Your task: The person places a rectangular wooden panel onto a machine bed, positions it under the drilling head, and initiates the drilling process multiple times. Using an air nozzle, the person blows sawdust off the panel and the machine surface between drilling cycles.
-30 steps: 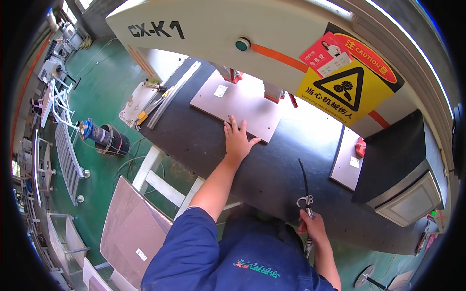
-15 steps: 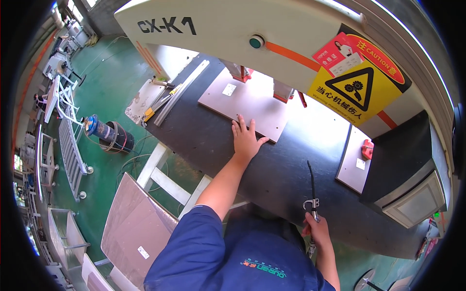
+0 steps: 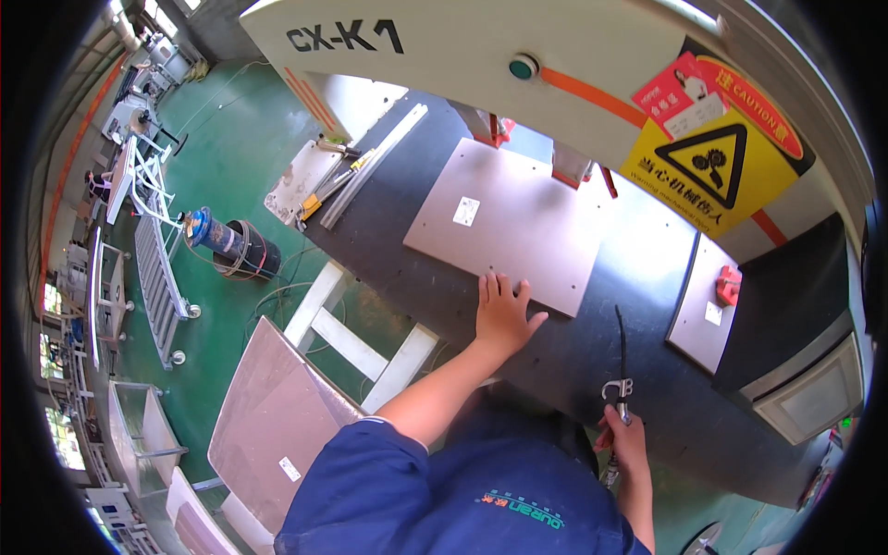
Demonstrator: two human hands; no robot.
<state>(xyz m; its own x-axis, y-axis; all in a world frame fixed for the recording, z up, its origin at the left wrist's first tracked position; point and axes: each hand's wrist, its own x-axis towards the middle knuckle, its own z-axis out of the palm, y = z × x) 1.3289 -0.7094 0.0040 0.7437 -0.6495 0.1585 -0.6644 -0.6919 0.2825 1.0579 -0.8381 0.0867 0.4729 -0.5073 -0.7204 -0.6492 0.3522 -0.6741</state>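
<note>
On the green floor off the table's left end, a black bucket (image 3: pixel 264 270) holds a dark, blue-topped cylinder (image 3: pixel 211 231) that leans leftward out over the rim; cable loops around the bucket.

The table (image 3: pixel 573 370) is smooth, black and slightly glossy. The main panel (image 3: pixel 509 222) lies flat on its left half, its near edge close to the table's near edge: a rectangular pinkish-brown sheet, thin, with small holes near its corners and a white label. The left hand (image 3: pixel 505 319) is open, fingers spread, fingertips at the panel's near edge. The right hand (image 3: pixel 624 439), beyond the table's near edge, is closed around an air gun (image 3: pixel 618 388) with a bright metal hook and a thin black nozzle pointing over the table.

Toward the table's right end, a narrower panel (image 3: pixel 694 319) carries a red block (image 3: pixel 728 287) beside a black housing (image 3: pixel 786 314). Long metal strips (image 3: pixel 375 166) lie along the table's left edge, next to a yellow-handled knife (image 3: pixel 319 196) and a scuffed whitish plate (image 3: pixel 298 176).
</note>
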